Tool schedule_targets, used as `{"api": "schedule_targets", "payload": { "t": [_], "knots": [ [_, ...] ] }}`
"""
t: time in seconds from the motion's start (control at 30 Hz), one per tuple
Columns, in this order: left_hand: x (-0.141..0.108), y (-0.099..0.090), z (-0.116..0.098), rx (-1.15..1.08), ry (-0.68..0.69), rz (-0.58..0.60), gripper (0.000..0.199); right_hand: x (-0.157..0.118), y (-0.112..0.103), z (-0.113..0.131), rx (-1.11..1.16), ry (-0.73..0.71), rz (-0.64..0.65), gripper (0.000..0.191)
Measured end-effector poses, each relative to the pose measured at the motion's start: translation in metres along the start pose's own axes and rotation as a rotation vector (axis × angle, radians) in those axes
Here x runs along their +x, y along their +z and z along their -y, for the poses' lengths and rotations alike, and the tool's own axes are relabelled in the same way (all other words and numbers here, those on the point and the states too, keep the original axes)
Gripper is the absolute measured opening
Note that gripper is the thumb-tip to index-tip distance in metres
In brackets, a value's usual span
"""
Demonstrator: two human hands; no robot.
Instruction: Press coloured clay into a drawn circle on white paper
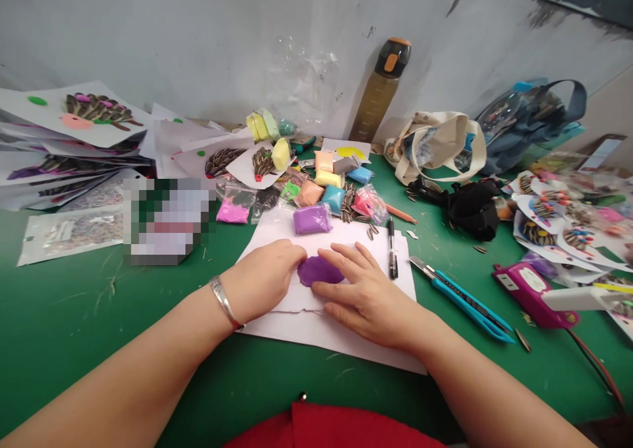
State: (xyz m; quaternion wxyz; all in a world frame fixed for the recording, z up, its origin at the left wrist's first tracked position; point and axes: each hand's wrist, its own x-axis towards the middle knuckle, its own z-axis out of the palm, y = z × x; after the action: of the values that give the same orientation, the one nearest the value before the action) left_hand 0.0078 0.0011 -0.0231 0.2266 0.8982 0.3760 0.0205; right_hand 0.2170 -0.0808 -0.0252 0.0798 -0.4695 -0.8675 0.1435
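Left grip [262, 280] and right grip [366, 296] both lie open, clenching nothing, fingers spread low over the sheet. The left fingertips [299, 253] touch the edge of a flattened patch of purple modelling clay [320, 270], and the right fingers [341, 263] rest against its other side. The clay sits between the hands on a white paper sheet [277, 329], which lies on the green worktop [74, 316]. A silver bangle [222, 301] circles the left wrist.

Just above the clay, a sealed bag of purple clay [312, 220] lies at the top of the sheet. Beyond it are more packets of clay, including orange [309, 192], blue [332, 198] and yellow [328, 178], with loose sunflower seeds [352, 205] beside them. A black pen [392, 247] lies just right of the right hand, and a blue utility knife [459, 299] sits farther right. Past that lies a magenta hot glue gun [531, 294]. Seed-decorated paper cards [99, 110] are stacked at the left, and more are scattered at the right [541, 233]. A tall water bottle [383, 88] leans on the wall behind, near a canvas tote bag [438, 146].
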Motion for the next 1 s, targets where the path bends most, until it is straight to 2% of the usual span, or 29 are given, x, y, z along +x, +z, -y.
{"api": "schedule_targets", "payload": {
  "t": [0.27,0.43,0.57,0.73,0.83,1.0],
  "knots": [
    [0.0001,-0.0002,0.0004,0.007,0.003,-0.008,0.031,0.0011,0.0007,-0.0034,0.025,0.04,-0.042,0.037],
    [0.0,0.0007,0.0016,0.001,0.003,-0.014,0.031,0.0006,0.0006,-0.0034,-0.035,0.012,-0.014,0.038],
    [0.0002,0.0005,0.0015,0.005,0.015,-0.018,0.03,-0.0008,0.0003,-0.0042,-0.08,0.06,-0.086,0.047],
    [0.0006,-0.0009,0.0006,0.018,0.016,-0.018,0.031,-0.001,0.0008,-0.0059,-0.123,0.08,-0.025,0.049],
    [-0.0012,-0.0029,-0.0002,0.018,0.028,-0.008,0.031,-0.0013,-0.0004,-0.0054,-0.144,0.085,-0.061,0.053],
    [-0.0041,-0.0065,-0.0029,0.021,0.04,0.039,0.034,-0.0012,-0.0006,-0.0033,-0.151,0.044,-0.048,0.053]
  ]
}}
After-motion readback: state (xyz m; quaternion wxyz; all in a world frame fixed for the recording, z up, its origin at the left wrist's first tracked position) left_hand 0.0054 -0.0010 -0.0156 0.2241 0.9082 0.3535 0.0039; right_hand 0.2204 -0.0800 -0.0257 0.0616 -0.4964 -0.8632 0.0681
